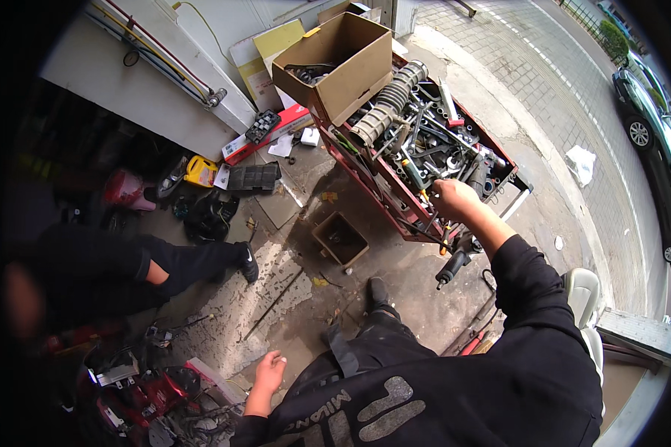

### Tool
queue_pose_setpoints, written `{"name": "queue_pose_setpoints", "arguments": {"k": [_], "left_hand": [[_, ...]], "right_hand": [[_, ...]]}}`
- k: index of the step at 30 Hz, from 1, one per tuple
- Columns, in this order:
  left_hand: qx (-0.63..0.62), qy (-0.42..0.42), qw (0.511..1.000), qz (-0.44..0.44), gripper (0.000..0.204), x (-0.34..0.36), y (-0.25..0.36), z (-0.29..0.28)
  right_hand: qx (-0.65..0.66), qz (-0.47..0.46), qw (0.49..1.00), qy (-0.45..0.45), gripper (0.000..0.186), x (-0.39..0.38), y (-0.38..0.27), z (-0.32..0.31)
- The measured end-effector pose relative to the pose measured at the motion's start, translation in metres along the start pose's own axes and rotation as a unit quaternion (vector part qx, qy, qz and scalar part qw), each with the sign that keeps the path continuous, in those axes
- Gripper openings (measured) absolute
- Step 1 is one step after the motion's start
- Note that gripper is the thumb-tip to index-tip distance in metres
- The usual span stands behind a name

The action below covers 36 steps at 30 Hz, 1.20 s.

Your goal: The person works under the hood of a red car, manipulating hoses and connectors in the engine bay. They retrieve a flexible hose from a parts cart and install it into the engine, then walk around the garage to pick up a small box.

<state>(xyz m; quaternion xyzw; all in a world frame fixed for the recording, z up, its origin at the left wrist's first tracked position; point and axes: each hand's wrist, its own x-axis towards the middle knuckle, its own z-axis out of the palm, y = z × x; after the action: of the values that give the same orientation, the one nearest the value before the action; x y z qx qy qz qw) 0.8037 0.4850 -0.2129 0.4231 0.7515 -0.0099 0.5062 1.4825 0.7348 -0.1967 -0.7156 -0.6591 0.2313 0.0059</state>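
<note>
My right hand (452, 195) reaches into the red tool cart (356, 173), fingers closed at the jumbled wrenches and tools (447, 130), beside a screwdriver (414, 173); what it grips is hard to make out. A ribbed hose (391, 97) and an open cardboard box (334, 71) sit on the cart. An air gun (451, 270) hangs at its near end. My left hand (268, 372) is low by my leg, fingers curled, possibly around something small that I cannot make out.
A square bin (339, 238) stands on the floor. Another person's leg (194, 276) extends from the left. Red parts (145, 391) lie lower left, a yellow jug (200, 173) by the wall. A pale seat (583, 294) is at right; a parked car (645, 149) stands outside.
</note>
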Motion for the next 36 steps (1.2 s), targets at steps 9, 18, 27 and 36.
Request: {"name": "queue_pose_setpoints", "arguments": {"k": [9,18,27,36], "left_hand": [[0.003,0.023,1.000,0.009,0.048,-0.002,-0.037,0.016],[-0.074,0.014,0.994,-0.083,0.049,-0.037,-0.096,0.036],[-0.034,0.009,0.998,-0.046,0.049,-0.010,-0.068,0.038],[0.006,0.008,0.999,-0.033,0.049,0.008,-0.015,0.026]], "right_hand": [[0.178,0.117,0.976,0.049,0.038,0.134,0.037,0.013],[0.120,0.092,0.988,0.012,0.045,0.138,0.028,0.036],[0.109,-0.030,0.991,0.070,0.029,0.065,0.017,0.029],[0.248,0.228,0.919,0.206,0.034,0.032,0.128,-0.033]]}}
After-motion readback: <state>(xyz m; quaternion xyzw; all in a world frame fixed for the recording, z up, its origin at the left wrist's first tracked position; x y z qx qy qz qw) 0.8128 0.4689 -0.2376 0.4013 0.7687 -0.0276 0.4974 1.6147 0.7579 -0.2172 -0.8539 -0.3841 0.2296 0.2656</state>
